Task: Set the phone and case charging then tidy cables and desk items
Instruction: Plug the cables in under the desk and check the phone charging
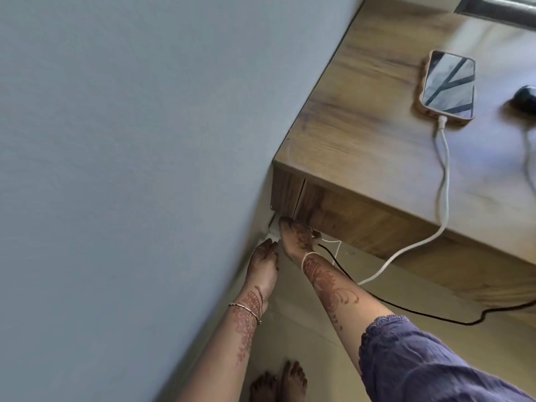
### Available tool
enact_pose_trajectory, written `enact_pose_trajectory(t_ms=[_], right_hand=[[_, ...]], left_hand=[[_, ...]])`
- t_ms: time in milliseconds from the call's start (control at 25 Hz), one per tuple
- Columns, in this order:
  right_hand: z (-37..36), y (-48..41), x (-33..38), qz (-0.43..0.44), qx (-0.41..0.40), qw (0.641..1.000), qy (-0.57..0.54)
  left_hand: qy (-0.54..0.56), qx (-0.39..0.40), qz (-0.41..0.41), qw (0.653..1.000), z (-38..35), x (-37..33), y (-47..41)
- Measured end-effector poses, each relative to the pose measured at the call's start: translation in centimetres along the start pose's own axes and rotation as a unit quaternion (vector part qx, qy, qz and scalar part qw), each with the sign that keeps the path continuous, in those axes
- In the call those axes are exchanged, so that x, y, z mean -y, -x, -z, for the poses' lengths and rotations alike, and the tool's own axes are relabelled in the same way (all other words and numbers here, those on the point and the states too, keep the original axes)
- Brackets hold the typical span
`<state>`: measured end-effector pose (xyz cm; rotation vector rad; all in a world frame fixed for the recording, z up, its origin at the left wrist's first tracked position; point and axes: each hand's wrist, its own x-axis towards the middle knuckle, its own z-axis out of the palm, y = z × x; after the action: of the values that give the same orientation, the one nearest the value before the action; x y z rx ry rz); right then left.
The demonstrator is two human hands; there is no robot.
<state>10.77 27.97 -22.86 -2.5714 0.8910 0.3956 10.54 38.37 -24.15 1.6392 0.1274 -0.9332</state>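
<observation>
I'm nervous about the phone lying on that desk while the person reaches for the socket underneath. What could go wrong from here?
1. The white cable runs from the phone over the edge of the desk; an arm snagging it could drag the phone off.
2. The black cable hangs slack near the right hand, so it may catch easily.
3. The desk partly hides the socket plate, so fingers work half-blind there.

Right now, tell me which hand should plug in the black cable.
Likely right. The right hand is at the end of the black cable, by the white plate; the left hand is off the cable.
</observation>
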Motion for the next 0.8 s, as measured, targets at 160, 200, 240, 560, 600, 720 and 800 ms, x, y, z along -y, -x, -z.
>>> enact_pose_trajectory(t_ms=[160,200,240,560,600,720,800], right_hand=[[-0.4,-0.9,-0.1,-0.006,0.025,0.997,-0.073],[-0.4,-0.7,-0.3,0.007,0.039,0.994,-0.106],[-0.1,-0.2,-0.1,0.005,0.053,0.989,-0.137],[0.4,0.0,-0.6,-0.04,0.032,0.981,-0.185],[0.1,0.2,-0.5,-0.034,0.015,0.984,-0.175],[0.0,1.7,-0.2,-0.034,-0.001,0.989,-0.141],[-0.3,3.1,-0.5,-0.015,-0.013,0.989,-0.147]], left_hand=[[0.012,-0.002,0.002,1.0,0.0,-0.5,0.3],[0.014,-0.002,0.001,1.0,-0.1,-0.6,0.3],[0.013,-0.001,-0.003,1.0,-0.2,-0.7,0.3],[-0.003,-0.004,-0.016,1.0,-0.7,-0.7,-0.4],[0.0,-0.002,-0.015,1.0,-0.7,-0.8,-0.2],[-0.002,-0.008,-0.017,1.0,-0.6,-1.1,0.7],[-0.001,-0.011,-0.02,1.0,-0.5,-1.5,1.5]])
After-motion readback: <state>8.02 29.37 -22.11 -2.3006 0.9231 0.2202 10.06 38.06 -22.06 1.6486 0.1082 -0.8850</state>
